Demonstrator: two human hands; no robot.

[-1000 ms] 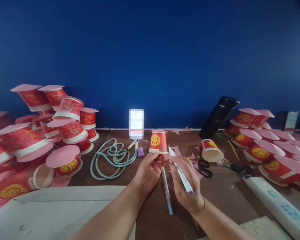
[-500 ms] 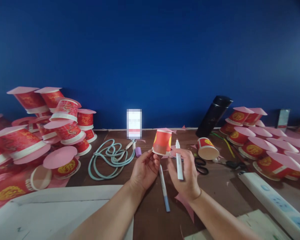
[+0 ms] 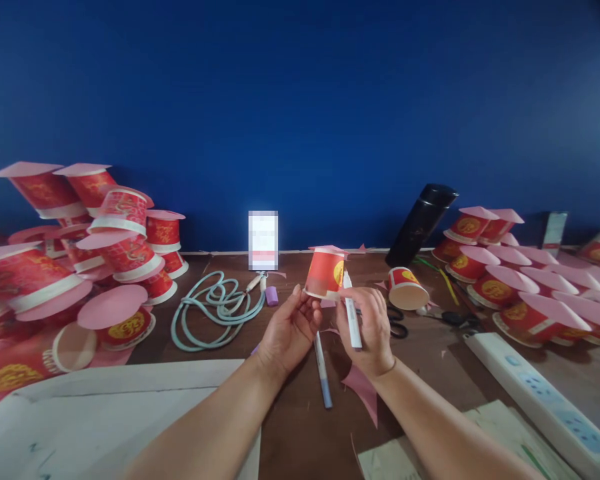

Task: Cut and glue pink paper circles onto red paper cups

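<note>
My left hand (image 3: 286, 337) is closed on the lower rim of an upside-down red paper cup (image 3: 323, 275) with a yellow emblem and pink paper on its top. My right hand (image 3: 373, 330) grips a white marker pen (image 3: 352, 320), its uncapped tip pointing up beside the cup's right side. My right fingertips are close to the cup's rim; contact is hard to make out. Below the hands, a second marker (image 3: 323, 373) lies on the brown table. Another red cup (image 3: 408, 289) lies on its side, with scissors (image 3: 396, 321) partly hidden behind my right hand.
Pink-topped red cups are piled at left (image 3: 125, 253) and right (image 3: 510, 293). A light-blue cable (image 3: 200, 340) lies coiled near a phone (image 3: 263, 240). A black bottle (image 3: 420, 227) leans on the blue wall. A power strip (image 3: 540, 400), white sheet (image 3: 130, 413) and pink scraps (image 3: 363, 393) surround my arms.
My right hand and the marker have come closer to the cup, and the cup has turned so more of its yellow emblem shows. The whole view has shifted slightly.
</note>
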